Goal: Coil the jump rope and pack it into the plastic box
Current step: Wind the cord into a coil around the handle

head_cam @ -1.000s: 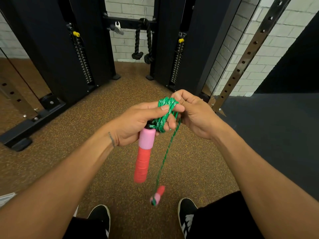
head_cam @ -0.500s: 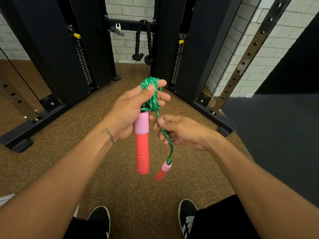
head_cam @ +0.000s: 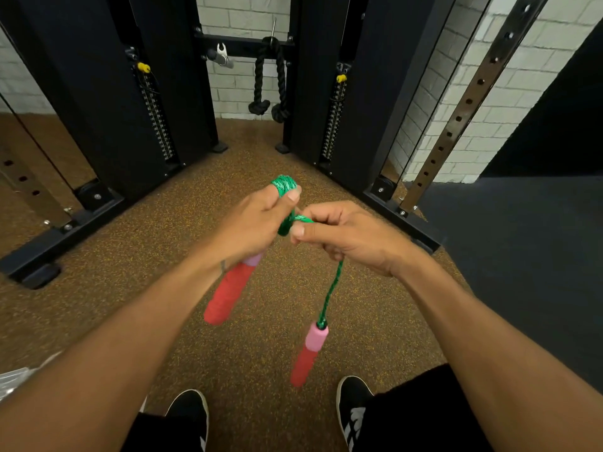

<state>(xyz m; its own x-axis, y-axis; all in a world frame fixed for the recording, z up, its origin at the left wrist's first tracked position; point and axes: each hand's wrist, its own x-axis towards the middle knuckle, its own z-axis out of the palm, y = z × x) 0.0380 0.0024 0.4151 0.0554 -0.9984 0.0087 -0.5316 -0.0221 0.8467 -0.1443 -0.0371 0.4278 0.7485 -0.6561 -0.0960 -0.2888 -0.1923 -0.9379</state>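
- My left hand is closed around the green coil and one red handle, chest-high over the floor
- My right hand pinches the rope's tail; second handle dangles
- I'd wrap the tail snugly, keeping tension
- Box not visible

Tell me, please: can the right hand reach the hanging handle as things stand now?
Probably yes, but not freely: the right hand pinches the green rope, and the hanging handle dangles just below with nothing between. It would have to release the rope first.
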